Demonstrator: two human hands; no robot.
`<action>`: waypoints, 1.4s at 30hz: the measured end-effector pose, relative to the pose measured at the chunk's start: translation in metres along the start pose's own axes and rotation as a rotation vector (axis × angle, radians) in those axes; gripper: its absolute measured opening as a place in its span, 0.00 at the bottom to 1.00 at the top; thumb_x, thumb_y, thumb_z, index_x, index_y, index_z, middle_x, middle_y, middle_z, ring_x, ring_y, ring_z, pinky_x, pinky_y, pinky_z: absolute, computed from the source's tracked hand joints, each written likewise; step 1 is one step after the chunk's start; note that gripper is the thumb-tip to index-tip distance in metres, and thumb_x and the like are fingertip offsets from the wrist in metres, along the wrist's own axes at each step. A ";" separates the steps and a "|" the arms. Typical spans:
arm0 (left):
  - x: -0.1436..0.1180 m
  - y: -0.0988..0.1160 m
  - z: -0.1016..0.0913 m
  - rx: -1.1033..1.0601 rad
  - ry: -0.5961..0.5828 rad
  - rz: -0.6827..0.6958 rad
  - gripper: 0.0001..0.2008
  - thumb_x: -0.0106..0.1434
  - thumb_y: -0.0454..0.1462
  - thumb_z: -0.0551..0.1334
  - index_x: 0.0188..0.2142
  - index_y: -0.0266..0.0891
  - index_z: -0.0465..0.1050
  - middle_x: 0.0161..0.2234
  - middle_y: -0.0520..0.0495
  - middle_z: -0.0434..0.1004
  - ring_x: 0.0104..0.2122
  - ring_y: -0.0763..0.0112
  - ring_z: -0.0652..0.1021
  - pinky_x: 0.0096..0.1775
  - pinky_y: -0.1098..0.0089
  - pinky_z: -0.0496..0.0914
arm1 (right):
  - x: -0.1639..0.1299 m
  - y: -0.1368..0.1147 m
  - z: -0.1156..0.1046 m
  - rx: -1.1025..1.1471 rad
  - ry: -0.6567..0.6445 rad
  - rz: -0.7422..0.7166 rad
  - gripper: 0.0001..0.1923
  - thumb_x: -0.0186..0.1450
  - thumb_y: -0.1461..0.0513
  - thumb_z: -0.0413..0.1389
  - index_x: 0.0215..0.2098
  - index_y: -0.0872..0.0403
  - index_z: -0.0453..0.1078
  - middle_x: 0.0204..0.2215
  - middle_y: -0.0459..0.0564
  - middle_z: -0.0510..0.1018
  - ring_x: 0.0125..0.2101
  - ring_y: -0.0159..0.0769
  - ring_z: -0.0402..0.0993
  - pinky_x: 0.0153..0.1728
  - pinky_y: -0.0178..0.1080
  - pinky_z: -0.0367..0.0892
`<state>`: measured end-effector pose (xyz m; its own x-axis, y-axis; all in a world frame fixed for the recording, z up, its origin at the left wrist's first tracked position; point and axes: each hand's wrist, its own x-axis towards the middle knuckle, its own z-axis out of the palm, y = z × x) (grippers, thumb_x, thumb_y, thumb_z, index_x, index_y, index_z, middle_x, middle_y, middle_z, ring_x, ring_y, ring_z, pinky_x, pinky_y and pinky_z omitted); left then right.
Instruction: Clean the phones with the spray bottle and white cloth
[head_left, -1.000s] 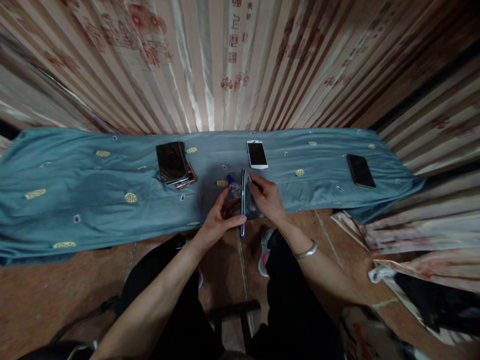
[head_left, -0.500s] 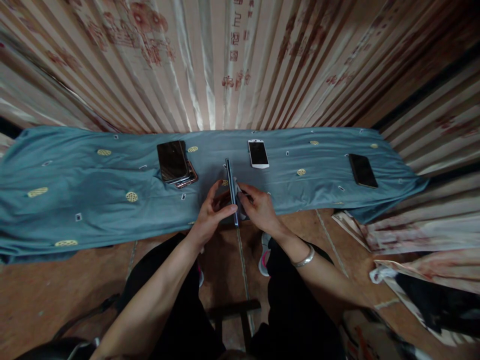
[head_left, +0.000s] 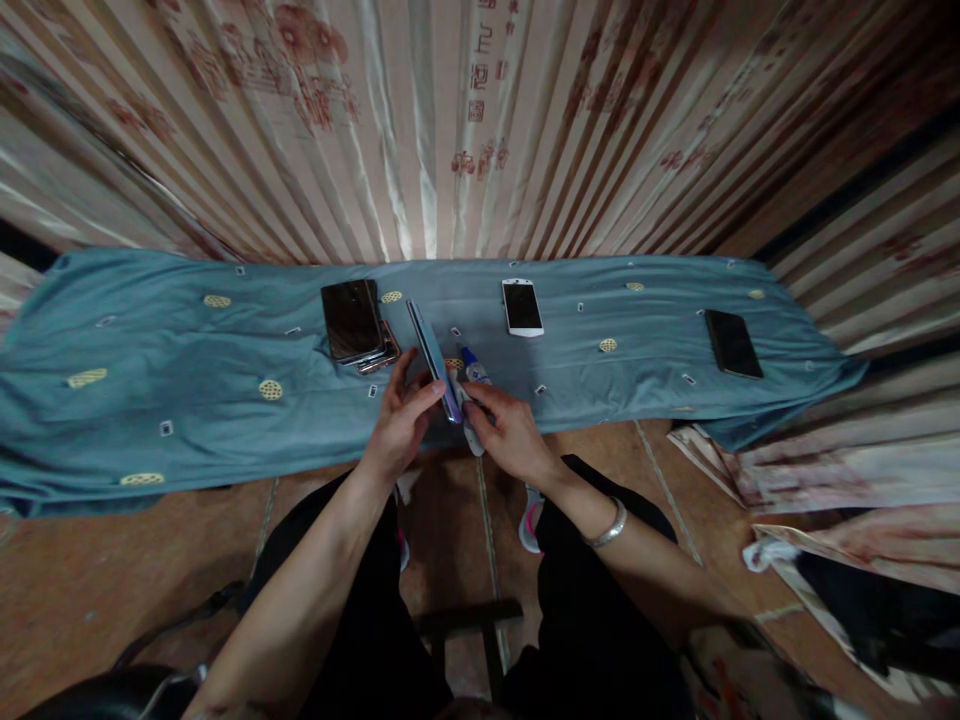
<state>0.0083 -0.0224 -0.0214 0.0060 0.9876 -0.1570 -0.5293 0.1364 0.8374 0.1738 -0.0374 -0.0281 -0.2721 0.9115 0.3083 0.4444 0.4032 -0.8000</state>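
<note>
A blue smartphone (head_left: pixel 431 352) stands on its edge, tilted, above the front of the bench, with my left hand (head_left: pixel 401 418) closed around its lower part. My right hand (head_left: pixel 506 425) pinches a crumpled whitish cloth (head_left: pixel 466 415) close to the phone's right face; whether the two touch I cannot tell. Just beyond my right fingers shows a small bottle with a blue tip (head_left: pixel 474 366), its near end hidden. A white phone (head_left: pixel 523 307) lies further back. Left of my hands is a stack of dark phones (head_left: pixel 351 320).
A teal patterned sheet (head_left: pixel 195 370) covers the long bench. One more black phone (head_left: pixel 733 343) lies towards its right end. Pleated curtains (head_left: pixel 420 130) hang behind it. My knees and a dark stool bar (head_left: pixel 469 618) are below the front edge.
The held phone has swung left and tilted, showing more of its right face. My left hand moved left with it. The blue-tipped bottle has come into view.
</note>
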 end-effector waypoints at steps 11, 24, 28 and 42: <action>0.002 0.007 0.000 -0.067 0.069 -0.012 0.36 0.51 0.39 0.77 0.57 0.43 0.67 0.36 0.50 0.86 0.45 0.59 0.84 0.50 0.59 0.74 | -0.003 -0.008 0.004 0.019 0.047 -0.061 0.15 0.72 0.63 0.51 0.54 0.48 0.74 0.51 0.51 0.82 0.54 0.39 0.78 0.58 0.44 0.72; 0.006 -0.005 -0.002 -0.025 0.088 -0.019 0.33 0.53 0.42 0.76 0.57 0.44 0.68 0.40 0.50 0.85 0.45 0.64 0.84 0.47 0.63 0.74 | -0.008 -0.015 0.005 -0.188 0.088 -0.268 0.21 0.75 0.63 0.46 0.64 0.49 0.68 0.57 0.55 0.79 0.58 0.40 0.74 0.62 0.50 0.70; 0.006 -0.009 0.000 -0.044 0.110 -0.023 0.35 0.51 0.43 0.77 0.56 0.44 0.68 0.39 0.51 0.86 0.43 0.64 0.84 0.47 0.64 0.75 | -0.007 -0.013 0.004 -0.216 0.095 -0.296 0.22 0.75 0.64 0.45 0.64 0.51 0.68 0.57 0.56 0.79 0.59 0.41 0.74 0.61 0.50 0.71; 0.001 -0.012 0.009 0.019 0.093 -0.040 0.37 0.48 0.46 0.78 0.55 0.43 0.66 0.39 0.50 0.84 0.41 0.67 0.83 0.46 0.66 0.74 | -0.004 -0.013 -0.004 -0.109 0.078 -0.230 0.24 0.74 0.65 0.46 0.65 0.45 0.67 0.58 0.51 0.78 0.60 0.38 0.74 0.61 0.49 0.71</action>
<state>0.0222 -0.0227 -0.0268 -0.0528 0.9699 -0.2379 -0.5141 0.1778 0.8391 0.1729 -0.0459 -0.0172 -0.3123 0.7964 0.5179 0.4686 0.6034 -0.6453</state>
